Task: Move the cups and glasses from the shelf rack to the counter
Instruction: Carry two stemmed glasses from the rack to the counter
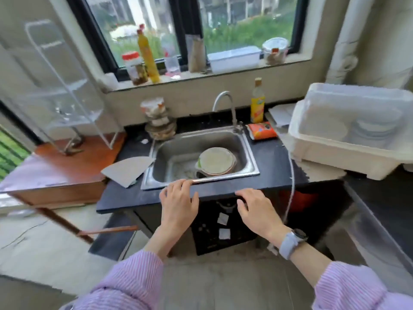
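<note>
A white wire shelf rack [60, 90] stands on a reddish wooden table [55, 168] at the left, blurred; faint clear glasses [64, 110] seem to sit on its lower shelf. The dark counter [125, 198] holds a steel sink [250, 162] in the middle. My left hand [178, 204] rests flat on the counter's front edge, fingers apart, touching the sink rim. My right hand [257, 211], with a watch on its wrist, lies on the front edge to the right, fingers spread. Neither hand holds anything.
Plates [216, 162] lie in the sink under a tap [225, 108]. A grey board [127, 168] lies left of the sink. Stacked bowls [158, 124], a yellow bottle [257, 104] and a red packet [261, 130] stand behind. A white covered dish box [348, 135] fills the right.
</note>
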Demonstrator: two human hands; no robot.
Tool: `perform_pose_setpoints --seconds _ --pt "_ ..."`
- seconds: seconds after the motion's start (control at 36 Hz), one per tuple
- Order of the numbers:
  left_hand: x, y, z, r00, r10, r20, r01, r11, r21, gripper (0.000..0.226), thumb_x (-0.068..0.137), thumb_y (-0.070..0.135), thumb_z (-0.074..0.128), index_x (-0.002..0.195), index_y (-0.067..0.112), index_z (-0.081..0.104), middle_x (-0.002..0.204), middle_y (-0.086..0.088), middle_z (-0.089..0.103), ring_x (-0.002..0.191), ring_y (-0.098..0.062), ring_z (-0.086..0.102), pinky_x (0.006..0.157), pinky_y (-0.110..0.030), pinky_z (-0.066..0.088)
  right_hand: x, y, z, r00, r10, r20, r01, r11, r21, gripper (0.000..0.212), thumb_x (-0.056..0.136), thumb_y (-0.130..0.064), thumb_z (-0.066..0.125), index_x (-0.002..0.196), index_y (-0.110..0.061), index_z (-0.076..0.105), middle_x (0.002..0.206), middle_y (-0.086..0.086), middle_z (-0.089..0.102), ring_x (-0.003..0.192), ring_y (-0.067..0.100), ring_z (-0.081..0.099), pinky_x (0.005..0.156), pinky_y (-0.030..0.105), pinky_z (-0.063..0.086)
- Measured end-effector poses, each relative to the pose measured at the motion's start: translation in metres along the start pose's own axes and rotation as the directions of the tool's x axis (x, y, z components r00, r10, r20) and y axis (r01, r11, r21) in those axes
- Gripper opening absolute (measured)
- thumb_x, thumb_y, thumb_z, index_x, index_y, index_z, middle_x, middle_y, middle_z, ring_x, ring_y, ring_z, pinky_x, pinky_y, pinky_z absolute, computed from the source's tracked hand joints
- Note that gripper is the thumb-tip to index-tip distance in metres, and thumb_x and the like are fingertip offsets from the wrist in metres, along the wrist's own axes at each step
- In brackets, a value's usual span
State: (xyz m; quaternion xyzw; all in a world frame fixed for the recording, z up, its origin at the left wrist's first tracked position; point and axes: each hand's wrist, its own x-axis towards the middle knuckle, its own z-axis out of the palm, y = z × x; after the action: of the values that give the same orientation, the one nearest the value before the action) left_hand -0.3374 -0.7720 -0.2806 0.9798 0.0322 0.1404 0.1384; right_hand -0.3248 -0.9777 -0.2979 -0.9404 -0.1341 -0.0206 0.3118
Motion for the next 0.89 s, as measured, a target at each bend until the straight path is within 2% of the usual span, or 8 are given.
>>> perform_pose_setpoints --seconds 0.22,0.42,0.56,0.67,0.75,0.89 --pt "-0.008 -0.153 -0.075 0.936 -0.308 -0.173 0.309 0.951 -0.021 0.036 0.088 0.024 0.054 0.121 0.012 0.052 0.125 -0.009 0.056 0.119 -0.027 0.048 0.101 -0.043 0.037 0.079 -0.142 0.085 0.941 -0.31 0.136 0.302 0.95 0.078 0.032 0.091 -0.019 0.047 0.121 -0.01 0.054 0.124 0.009 0.058 0.118 0.026 0.048 0.103 0.036 0.036" --pt "0.019 -0.258 -0.105 0.837 -0.485 -0.254 0.479 0.873 -0.088 0.035 0.088 0.022 0.055 0.121 0.012 0.053 0.127 -0.008 0.055 0.121 -0.027 0.047 0.1 -0.042 0.037 0.154 -0.23 0.158 0.874 -0.456 0.166 0.431 0.886 0.17 0.028 0.089 -0.019 0.049 0.114 -0.012 0.059 0.115 0.008 0.064 0.108 0.027 0.055 0.092 0.038 0.044" --pt "0.071 -0.33 -0.12 0.817 -0.519 -0.252 0.501 0.855 -0.137 0.035 0.088 0.021 0.055 0.122 0.01 0.053 0.125 -0.011 0.055 0.119 -0.029 0.047 0.099 -0.044 0.04 0.225 -0.285 0.204 0.841 -0.497 0.214 0.452 0.862 0.229 0.032 0.091 -0.02 0.045 0.12 -0.012 0.055 0.123 0.01 0.06 0.115 0.026 0.052 0.101 0.036 0.039" --pt "0.124 -0.381 -0.13 0.799 -0.546 -0.251 0.498 0.836 -0.232 0.035 0.089 0.019 0.054 0.123 0.008 0.052 0.124 -0.012 0.056 0.117 -0.027 0.049 0.101 -0.036 0.039 0.285 -0.327 0.23 0.843 -0.498 0.206 0.446 0.859 0.251 0.033 0.091 -0.018 0.045 0.121 -0.008 0.055 0.124 0.012 0.059 0.115 0.028 0.051 0.096 0.025 0.031" --pt "0.154 -0.411 -0.131 0.772 -0.581 -0.257 0.5 0.806 -0.317 0.035 0.09 0.019 0.053 0.123 0.01 0.052 0.124 -0.011 0.056 0.116 -0.023 0.051 0.095 -0.025 0.035 0.32 -0.354 0.247 0.845 -0.487 0.222 0.422 0.861 0.285 0.034 0.092 -0.018 0.045 0.124 -0.008 0.052 0.127 0.012 0.058 0.118 0.026 0.05 0.101 0.03 0.035" --pt "0.192 -0.459 -0.128 0.774 -0.582 -0.25 0.476 0.795 -0.376 0.035 0.09 0.019 0.053 0.125 0.011 0.05 0.126 -0.009 0.056 0.114 -0.019 0.051 0.092 -0.022 0.036 0.363 -0.387 0.28 0.834 -0.478 0.274 0.398 0.867 0.299 0.038 0.093 -0.02 0.044 0.129 -0.012 0.046 0.13 0.007 0.056 0.12 0.02 0.051 0.102 0.029 0.039"
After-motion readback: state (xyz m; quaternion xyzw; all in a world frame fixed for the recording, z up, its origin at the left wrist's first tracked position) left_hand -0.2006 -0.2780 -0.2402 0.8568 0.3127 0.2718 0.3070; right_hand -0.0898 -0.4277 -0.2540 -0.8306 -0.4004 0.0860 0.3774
